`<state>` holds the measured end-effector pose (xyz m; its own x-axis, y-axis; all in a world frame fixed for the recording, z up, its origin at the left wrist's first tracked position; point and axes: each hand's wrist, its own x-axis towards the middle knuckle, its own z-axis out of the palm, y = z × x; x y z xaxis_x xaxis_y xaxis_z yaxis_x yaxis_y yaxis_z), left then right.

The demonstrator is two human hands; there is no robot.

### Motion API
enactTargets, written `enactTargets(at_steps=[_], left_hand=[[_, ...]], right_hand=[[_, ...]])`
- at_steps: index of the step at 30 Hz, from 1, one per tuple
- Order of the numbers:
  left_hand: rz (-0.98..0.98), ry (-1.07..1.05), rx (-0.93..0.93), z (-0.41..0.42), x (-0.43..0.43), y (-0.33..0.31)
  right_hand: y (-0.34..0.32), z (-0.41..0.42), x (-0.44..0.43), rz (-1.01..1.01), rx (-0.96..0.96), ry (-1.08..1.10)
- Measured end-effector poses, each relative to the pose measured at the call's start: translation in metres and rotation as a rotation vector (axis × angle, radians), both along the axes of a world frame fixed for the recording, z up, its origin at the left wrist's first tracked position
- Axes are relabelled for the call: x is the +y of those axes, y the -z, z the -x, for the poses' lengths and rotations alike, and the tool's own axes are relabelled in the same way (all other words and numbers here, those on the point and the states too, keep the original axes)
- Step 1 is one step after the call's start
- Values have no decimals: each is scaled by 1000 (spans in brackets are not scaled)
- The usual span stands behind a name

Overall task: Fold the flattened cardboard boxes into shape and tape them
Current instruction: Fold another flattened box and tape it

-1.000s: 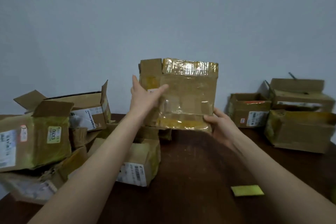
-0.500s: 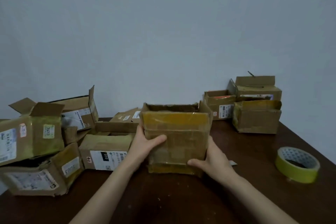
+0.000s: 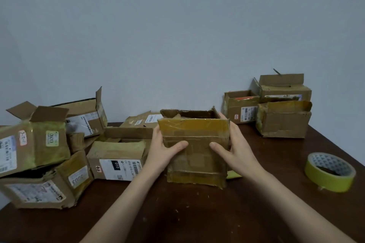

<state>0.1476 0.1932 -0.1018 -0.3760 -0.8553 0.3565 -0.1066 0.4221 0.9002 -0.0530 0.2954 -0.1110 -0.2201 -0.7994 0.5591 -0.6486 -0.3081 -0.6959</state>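
Note:
A worn brown cardboard box [image 3: 195, 156], wrapped in old yellowish tape, stands upright on the dark wooden table [image 3: 197, 213] with its top open. My left hand [image 3: 162, 150] grips its left side, thumb across the front face. My right hand [image 3: 235, 150] grips the right side the same way. The fingers of both hands are hidden behind the box. A roll of yellow tape [image 3: 329, 171] lies flat at the right. A small yellow strip [image 3: 234, 174] peeks out beside the box's lower right corner.
Several opened boxes are piled at the left [image 3: 35, 140], with a labelled one [image 3: 116, 160] close to my left forearm. Three more boxes [image 3: 282, 118] are stacked at the back right against the grey wall. The table's right edge runs past the tape roll.
The box came down from held-up height onto the table and now stands upright. My right hand shifted from its bottom corner to its right side. The view tilted down, revealing the tape roll.

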Motion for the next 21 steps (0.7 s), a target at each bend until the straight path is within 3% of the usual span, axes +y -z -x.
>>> enactTargets(at_steps=[11,17,21], left_hand=[[-71,23,55,5,-10,-7],[-35,92,-146,0,-25,-19],[-20,169,-251,-2,-29,-32]], right_hand=[[-14,19,-13,-180,241,93],[-11,22,-7,-16,33,35],[-5,15,-3,74,37,3]])
